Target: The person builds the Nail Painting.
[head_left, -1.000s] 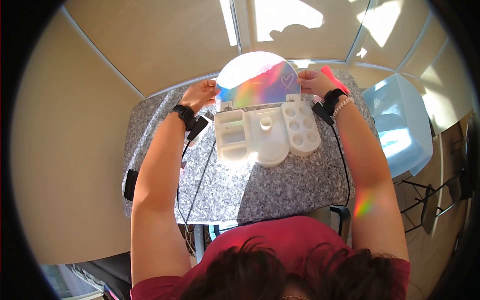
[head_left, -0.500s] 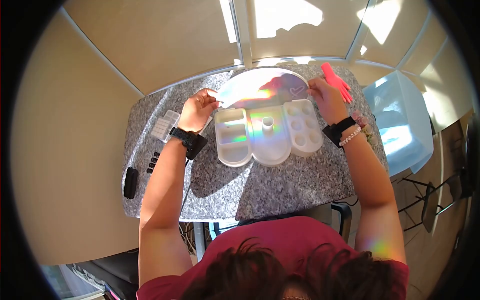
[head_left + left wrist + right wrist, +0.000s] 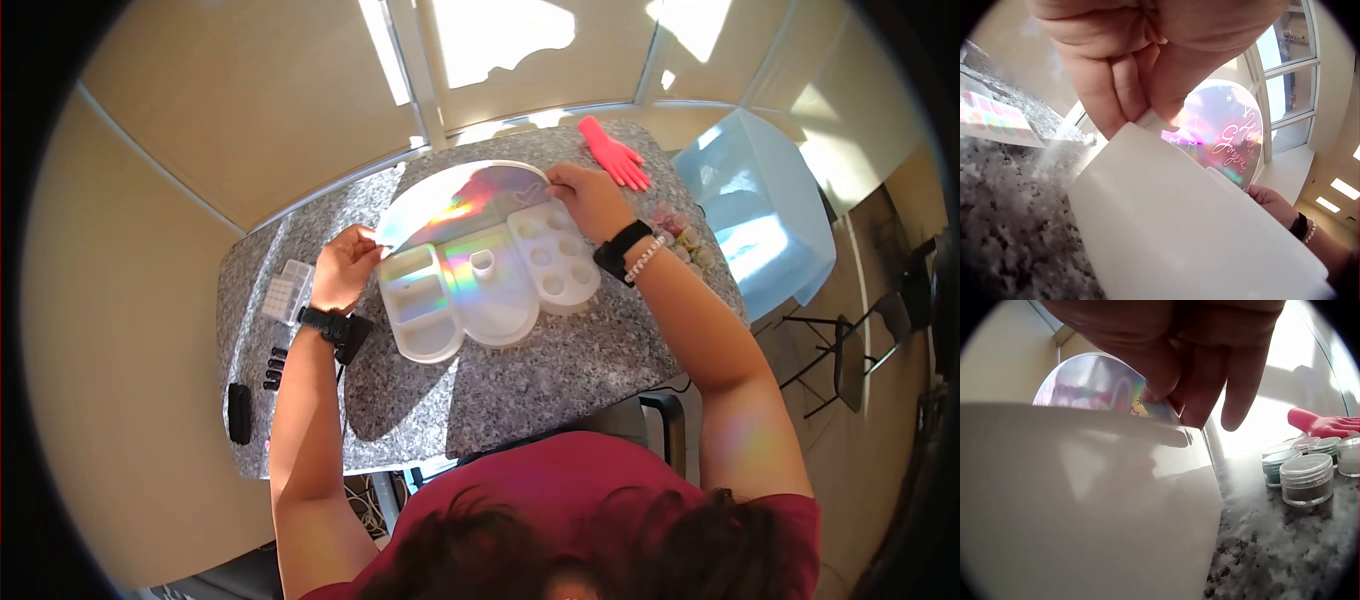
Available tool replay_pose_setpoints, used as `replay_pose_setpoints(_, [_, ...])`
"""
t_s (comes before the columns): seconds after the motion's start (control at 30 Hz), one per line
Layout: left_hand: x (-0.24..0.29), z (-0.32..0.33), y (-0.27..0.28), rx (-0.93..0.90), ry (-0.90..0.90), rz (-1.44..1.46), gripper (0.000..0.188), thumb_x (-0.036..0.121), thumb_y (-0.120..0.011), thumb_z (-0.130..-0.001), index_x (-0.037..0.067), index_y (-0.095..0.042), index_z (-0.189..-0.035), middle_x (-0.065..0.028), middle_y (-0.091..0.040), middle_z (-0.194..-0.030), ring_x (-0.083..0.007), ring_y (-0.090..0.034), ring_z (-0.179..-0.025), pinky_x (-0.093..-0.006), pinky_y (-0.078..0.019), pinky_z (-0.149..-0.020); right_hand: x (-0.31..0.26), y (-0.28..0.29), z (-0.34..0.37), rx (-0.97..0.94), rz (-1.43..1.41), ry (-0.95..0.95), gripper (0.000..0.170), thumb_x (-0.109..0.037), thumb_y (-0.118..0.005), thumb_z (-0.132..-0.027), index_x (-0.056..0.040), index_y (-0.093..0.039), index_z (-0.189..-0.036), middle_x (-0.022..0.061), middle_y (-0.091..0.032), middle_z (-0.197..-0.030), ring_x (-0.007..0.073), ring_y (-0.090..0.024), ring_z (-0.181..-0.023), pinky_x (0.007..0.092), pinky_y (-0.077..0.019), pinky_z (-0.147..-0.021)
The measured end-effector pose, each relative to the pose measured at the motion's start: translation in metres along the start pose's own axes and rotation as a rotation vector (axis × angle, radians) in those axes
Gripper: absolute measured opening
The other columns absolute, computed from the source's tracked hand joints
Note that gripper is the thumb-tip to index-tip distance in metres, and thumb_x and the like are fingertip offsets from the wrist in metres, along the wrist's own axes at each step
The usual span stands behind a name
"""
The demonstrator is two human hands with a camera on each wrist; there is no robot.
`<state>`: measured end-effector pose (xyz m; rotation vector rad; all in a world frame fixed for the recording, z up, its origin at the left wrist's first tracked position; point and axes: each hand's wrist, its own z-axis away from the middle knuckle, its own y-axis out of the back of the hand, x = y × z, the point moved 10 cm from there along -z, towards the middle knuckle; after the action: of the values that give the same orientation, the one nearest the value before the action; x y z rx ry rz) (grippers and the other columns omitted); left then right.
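A white vanity organizer (image 3: 500, 310) stands on the speckled grey table, with a three-slot section on the left, a round section with a small raised cup in the middle, and six round wells on the right. Along its back rises a half-round mirrored panel (image 3: 450, 205), shining in rainbow colours; pink lettering shows on it in the left wrist view. My left hand (image 3: 345, 265) pinches the panel's lower left edge between thumb and fingers. At the opposite edge, my right hand (image 3: 595, 200) pinches it the same way. White plastic of the organizer (image 3: 1085, 500) fills much of both wrist views.
A pink hand-shaped piece (image 3: 615, 155) lies at the back right, near small clear-lidded jars (image 3: 1307, 481) and pale flowers (image 3: 680, 235). On the left are a clear compartment box (image 3: 287, 290), several black bottles (image 3: 275, 370) and a black case (image 3: 239, 413). A blue bin (image 3: 765, 210) stands right of the table.
The panel's top edge has come nearer the person, so it looks shorter now. The head view has turned, shifting table and organizer leftward. Both hands keep hold of the panel's sides.
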<state>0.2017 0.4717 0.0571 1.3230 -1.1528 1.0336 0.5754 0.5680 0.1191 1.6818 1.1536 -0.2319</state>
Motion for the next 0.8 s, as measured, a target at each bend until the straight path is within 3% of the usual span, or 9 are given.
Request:
replay_pose_setpoints(0.23, [0.005, 0.015, -0.003, 0.092, -0.013, -0.001, 0.016, -0.007, -0.069, -0.103, -0.004, -0.065, -0.118, -0.0137, -0.081, -0.112, -0.0164, -0.077, -0.103, -0.0301, -0.0598, -0.093, 0.016, -0.009, -0.018, -0.125, -0.065, -0.065, 0.02, -0.013, -0.077, -0.097, -0.0058, -0.08, -0.115, 0.0173, -0.081, -0.1, 0.0348, -0.078, -0.094, 0.0415, -0.0598, -0.084])
replay_pose_setpoints(0.37, [0.01, 0.024, 0.001, 0.195, -0.004, -0.048, 0.016, -0.005, -0.072, -0.102, -0.005, -0.067, -0.117, -0.0159, -0.082, -0.111, -0.0174, -0.078, -0.102, -0.0304, -0.0602, -0.091, 0.039, 0.019, -0.021, -0.137, -0.123, -0.119, 0.022, -0.015, -0.08, -0.094, -0.0069, -0.082, -0.115, 0.016, -0.082, -0.103, 0.0332, -0.079, -0.097, 0.0419, -0.0608, -0.089])
replay_pose_setpoints(0.47, [0.017, 0.034, 0.003, 0.232, -0.013, -0.068, 0.017, -0.003, -0.075, -0.101, -0.006, -0.068, -0.116, -0.0162, -0.082, -0.11, -0.0173, -0.078, -0.101, -0.03, -0.0602, -0.09, 0.049, 0.059, -0.016, -0.214, 0.358, -0.209, 0.024, -0.02, -0.085, -0.089, -0.0109, -0.086, -0.11, 0.0133, -0.082, -0.105, 0.0322, -0.078, -0.103, 0.0466, -0.0601, -0.094])
replay_pose_setpoints(0.57, [0.008, 0.042, 0.002, 0.238, -0.027, -0.023, 0.021, -0.001, -0.076, -0.101, -0.007, -0.068, -0.119, -0.016, -0.082, -0.11, -0.0163, -0.078, -0.1, -0.0292, -0.0597, -0.089, 0.05, 0.07, -0.006, -0.253, 0.509, -0.222, 0.023, -0.023, -0.084, -0.091, -0.0098, -0.085, -0.11, 0.0175, -0.081, -0.103, 0.0346, -0.077, -0.099, 0.0458, -0.0596, -0.091])
replay_pose_setpoints(0.63, [0.003, 0.045, 0.004, 0.239, -0.009, -0.023, 0.02, -0.002, -0.07, -0.105, -0.007, -0.064, -0.123, -0.0165, -0.081, -0.115, -0.0179, -0.077, -0.108, -0.0287, -0.0581, -0.097, 0.051, 0.054, -0.003, -0.25, 0.504, -0.196, 0.024, -0.028, -0.082, -0.094, -0.0112, -0.086, -0.11, 0.016, -0.081, -0.105, 0.0346, -0.077, -0.101, 0.0466, -0.0598, -0.092])
replay_pose_setpoints(0.7, [-0.002, 0.048, -0.002, 0.257, 0.0, 0.04, 0.026, -0.002, -0.075, -0.102, -0.007, -0.066, -0.125, -0.0169, -0.081, -0.117, -0.0155, -0.077, -0.104, -0.0292, -0.0595, -0.092, 0.05, 0.037, -0.003, -0.255, 0.503, -0.169, 0.026, -0.033, -0.079, -0.096, -0.0127, -0.086, -0.11, 0.0144, -0.082, -0.106, 0.0346, -0.077, -0.103, 0.0474, -0.0599, -0.094])
replay_pose_setpoints(0.77, [0.011, 0.05, -0.01, 0.25, -0.047, 0.082, 0.03, -0.003, -0.077, -0.101, -0.007, -0.066, -0.128, -0.0173, -0.081, -0.12, -0.0163, -0.077, -0.107, -0.0294, -0.0593, -0.095, 0.042, 0.017, -0.011, -0.277, 0.497, -0.126, 0.028, -0.038, -0.076, -0.098, -0.014, -0.086, -0.11, 0.0142, -0.082, -0.106, 0.0341, -0.077, -0.103, 0.047, -0.0598, -0.094])
replay_pose_setpoints(0.8, [0.008, 0.05, -0.011, 0.226, -0.032, 0.053, 0.036, -0.004, -0.077, -0.101, -0.007, -0.064, -0.135, -0.017, -0.078, -0.127, -0.0188, -0.075, -0.115, -0.0313, -0.0569, -0.103, 0.044, 0.012, -0.016, -0.284, 0.571, -0.157, 0.026, -0.035, -0.079, -0.095, -0.0155, -0.086, -0.11, 0.0132, -0.082, -0.106, 0.0334, -0.078, -0.104, 0.0459, -0.0599, -0.095])
